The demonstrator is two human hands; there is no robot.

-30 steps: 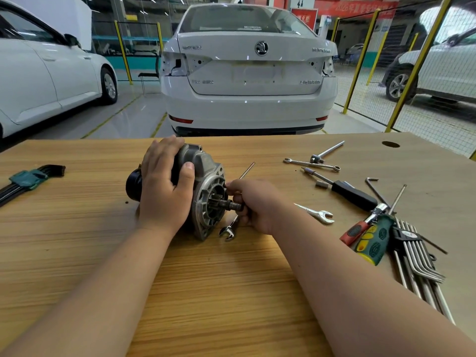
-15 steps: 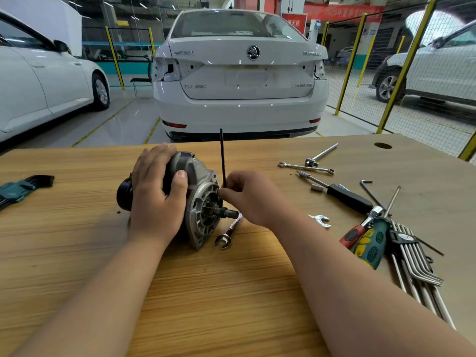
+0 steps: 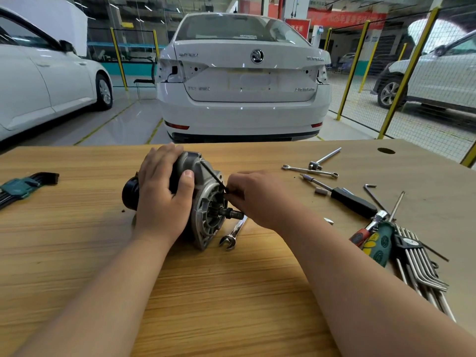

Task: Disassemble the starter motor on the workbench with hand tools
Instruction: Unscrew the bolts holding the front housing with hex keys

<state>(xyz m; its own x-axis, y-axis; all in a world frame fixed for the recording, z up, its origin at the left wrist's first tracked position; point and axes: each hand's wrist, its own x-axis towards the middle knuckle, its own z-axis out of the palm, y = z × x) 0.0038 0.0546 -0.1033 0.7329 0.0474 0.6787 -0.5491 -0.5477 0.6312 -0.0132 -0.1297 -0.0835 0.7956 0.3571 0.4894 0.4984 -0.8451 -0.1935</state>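
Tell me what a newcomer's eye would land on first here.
In the middle of the workbench, the starter motor lies on its side, the left grip clasped over its body while the right grip pinches a thin black tool at its silver end face. Behind looms the rear of a white car; hand tools lie scattered on the right.

At centre of workbench, starter motor under left hand; just right, right hand pinching hex key slanted across motor's top; spanner beside motor, nearer; key set far left; screwdriver far right; car behind.
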